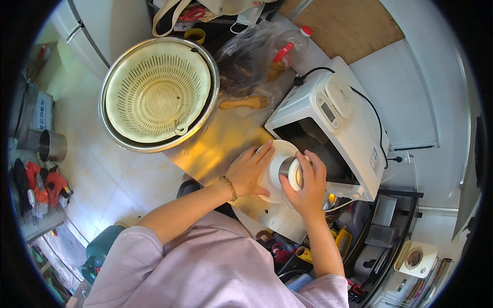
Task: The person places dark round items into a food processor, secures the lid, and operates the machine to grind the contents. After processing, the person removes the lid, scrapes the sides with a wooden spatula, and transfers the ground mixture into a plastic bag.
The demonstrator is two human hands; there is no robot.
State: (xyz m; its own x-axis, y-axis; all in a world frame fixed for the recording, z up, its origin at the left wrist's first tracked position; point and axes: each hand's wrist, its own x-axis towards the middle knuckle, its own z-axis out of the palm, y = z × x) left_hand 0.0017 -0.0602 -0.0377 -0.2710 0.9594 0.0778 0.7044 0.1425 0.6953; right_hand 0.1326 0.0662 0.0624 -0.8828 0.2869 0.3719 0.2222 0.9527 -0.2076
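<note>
A small white appliance (274, 169), perhaps a grinder, is on a shiny metal-topped table (215, 150) before me. Its wide round part narrows to a steel band and a white cap (295, 175) with a metallic middle. My left hand (248, 171), with a beaded bracelet at the wrist, cups the wide part from the left, thumb and fingers spread around its edge. On the right, my right hand (310, 181) grips the cap and band between thumb and fingers. The palm side of both hands is hidden.
A cream colander (158, 96) sits in a steel bowl (215, 82) at the left. Behind are a wooden-handled brush (240, 103), plastic bags (246, 57) and a red-capped bottle (292, 40). A white microwave oven (358, 115) with a kitchen scale (334, 102) on top stands close right.
</note>
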